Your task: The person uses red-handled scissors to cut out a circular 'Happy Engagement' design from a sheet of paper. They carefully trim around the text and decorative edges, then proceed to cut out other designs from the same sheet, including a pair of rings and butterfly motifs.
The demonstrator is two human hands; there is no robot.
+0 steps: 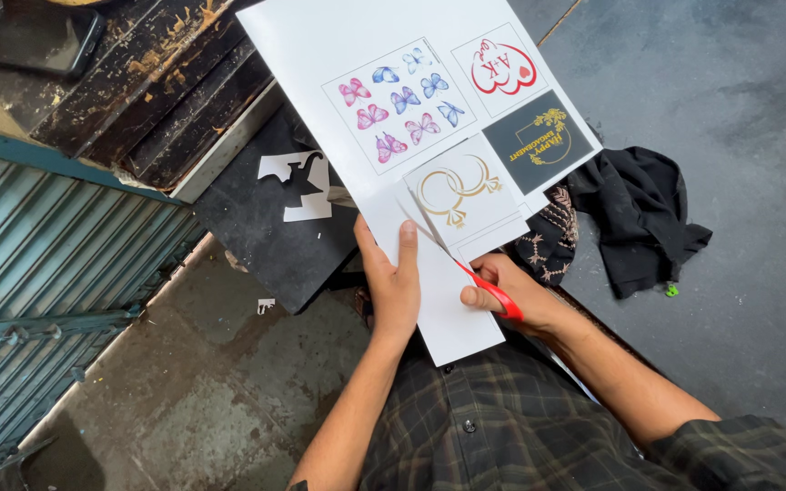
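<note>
Grey floor, scissors (red) in sheet

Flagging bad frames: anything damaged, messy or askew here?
Mostly small mess: a paper offcut lies on the dark board, a scrap on the floor, and a black cloth is crumpled nearby. The wooden surface looks badly chipped.

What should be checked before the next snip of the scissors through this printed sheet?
1. Left hand grips the printed sheet at its lower edge: ok.
2. Right hand holds the red-handled scissors: ok.
3. Blades lie beside the gold ring picture, not across it: ok, as far as visible.
4. Left thumb clear of the blades: cannot tell, it lies close.
5. Butterfly picture away from the cut: ok.
6. Sheet flat: not ok, the part-cut ring panel lifts slightly.
</note>
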